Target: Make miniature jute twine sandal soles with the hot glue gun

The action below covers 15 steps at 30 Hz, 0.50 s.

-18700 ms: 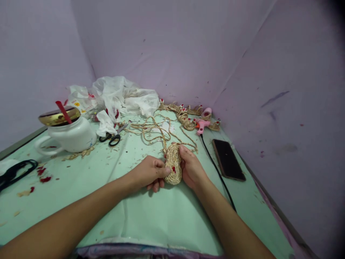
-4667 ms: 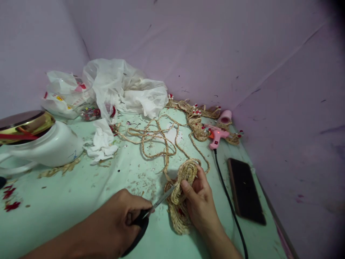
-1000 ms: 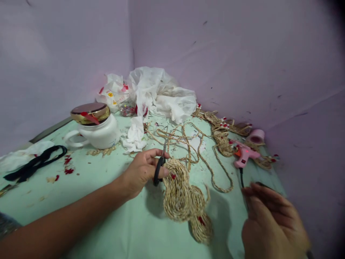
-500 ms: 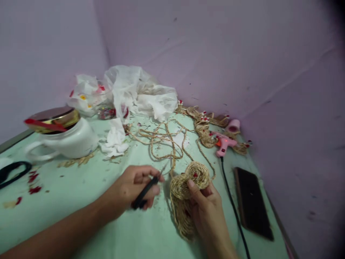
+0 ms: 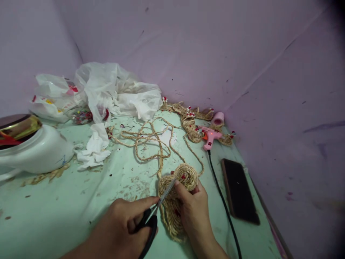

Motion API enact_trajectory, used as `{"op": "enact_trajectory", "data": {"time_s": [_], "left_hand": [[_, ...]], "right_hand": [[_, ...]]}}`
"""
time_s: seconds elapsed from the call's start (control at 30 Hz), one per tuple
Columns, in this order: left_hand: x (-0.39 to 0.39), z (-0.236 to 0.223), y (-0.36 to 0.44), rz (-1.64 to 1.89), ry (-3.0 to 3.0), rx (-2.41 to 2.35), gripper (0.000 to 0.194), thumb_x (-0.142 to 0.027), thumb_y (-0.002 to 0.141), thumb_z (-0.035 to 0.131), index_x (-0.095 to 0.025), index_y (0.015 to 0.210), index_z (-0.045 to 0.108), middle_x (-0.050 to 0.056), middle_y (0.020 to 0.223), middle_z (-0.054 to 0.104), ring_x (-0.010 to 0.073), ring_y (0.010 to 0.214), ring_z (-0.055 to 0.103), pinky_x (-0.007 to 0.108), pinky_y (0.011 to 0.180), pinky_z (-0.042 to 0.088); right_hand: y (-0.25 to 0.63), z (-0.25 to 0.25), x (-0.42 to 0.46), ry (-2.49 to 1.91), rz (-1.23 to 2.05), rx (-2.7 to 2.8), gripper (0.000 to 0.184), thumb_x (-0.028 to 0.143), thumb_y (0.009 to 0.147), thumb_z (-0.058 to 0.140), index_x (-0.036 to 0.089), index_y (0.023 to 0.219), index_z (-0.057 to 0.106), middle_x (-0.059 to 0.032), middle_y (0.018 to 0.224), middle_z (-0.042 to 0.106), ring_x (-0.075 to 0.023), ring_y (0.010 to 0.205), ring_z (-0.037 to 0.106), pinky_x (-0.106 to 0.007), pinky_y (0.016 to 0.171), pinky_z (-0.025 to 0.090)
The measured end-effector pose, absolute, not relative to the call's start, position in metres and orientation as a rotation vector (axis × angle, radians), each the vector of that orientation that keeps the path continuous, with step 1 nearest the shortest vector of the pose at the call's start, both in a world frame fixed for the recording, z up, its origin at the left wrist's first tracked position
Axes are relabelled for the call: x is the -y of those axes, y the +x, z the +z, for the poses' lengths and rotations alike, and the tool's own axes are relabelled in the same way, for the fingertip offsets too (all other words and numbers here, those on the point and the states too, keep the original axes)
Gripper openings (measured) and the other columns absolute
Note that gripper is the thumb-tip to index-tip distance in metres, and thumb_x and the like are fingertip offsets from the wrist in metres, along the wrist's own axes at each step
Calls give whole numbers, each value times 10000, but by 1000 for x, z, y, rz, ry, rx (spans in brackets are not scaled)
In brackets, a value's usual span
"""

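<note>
My left hand (image 5: 126, 225) is closed round the black handles of a pair of scissors (image 5: 153, 223), its index finger stretched along them. The scissors' blades point up and right, over a coiled braided-straw piece (image 5: 172, 212). That piece has round spirals with small red centres. My right hand (image 5: 195, 207) pinches it at the upper spiral, thumb on top and the other fingers mostly hidden beneath. From the piece a long braided straw cord (image 5: 161, 158) runs away across the table in loose loops.
A pink glue gun (image 5: 211, 136) with a black cable lies at the right, near a phone (image 5: 239, 190). Finished-looking braided pieces (image 5: 190, 126) line the wall. Plastic bags (image 5: 115, 90), crumpled tissue (image 5: 94, 147) and a white teapot-like vessel (image 5: 48, 151) stand left on the green tablecloth (image 5: 61, 216).
The scissors have turned in my left hand, and their blades now reach over the coiled piece. My right hand keeps its hold on the piece. The view has shifted right.
</note>
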State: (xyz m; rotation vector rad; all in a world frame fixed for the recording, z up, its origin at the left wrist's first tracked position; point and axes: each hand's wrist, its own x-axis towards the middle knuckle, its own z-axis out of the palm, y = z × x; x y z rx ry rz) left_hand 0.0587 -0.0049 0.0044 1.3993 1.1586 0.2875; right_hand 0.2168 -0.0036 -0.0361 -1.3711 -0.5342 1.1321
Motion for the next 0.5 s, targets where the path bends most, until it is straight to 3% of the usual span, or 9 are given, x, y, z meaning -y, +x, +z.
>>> {"op": "enact_trajectory", "data": {"time_s": [0.17,0.37,0.5], "left_hand": [[4,6,59,296,1390,-1158,129,-211,707,506,-172,734,626,-83,449,223,63,407,204,203,386,149],[5,1,54,289,1390,-1148,290,-250,748,505,-168,999,624,-84,472,242,76,436,223,211,408,169],[7,0,57,319,1283,-1145,346,-290,754,517,-150,1057,608,-87,468,246,77,447,226,215,421,182]], "right_hand": [[215,-34,6,-1397,1097,570,253,252,699,669,173,925,585,-10,817,678,-165,735,611,-267,674,478],[214,-31,7,-1443,1077,560,257,274,689,681,164,904,595,-12,799,669,-164,723,598,-254,642,474],[213,-28,7,-1488,1030,563,304,295,679,683,158,938,604,-14,800,672,-160,719,592,-245,632,472]]}}
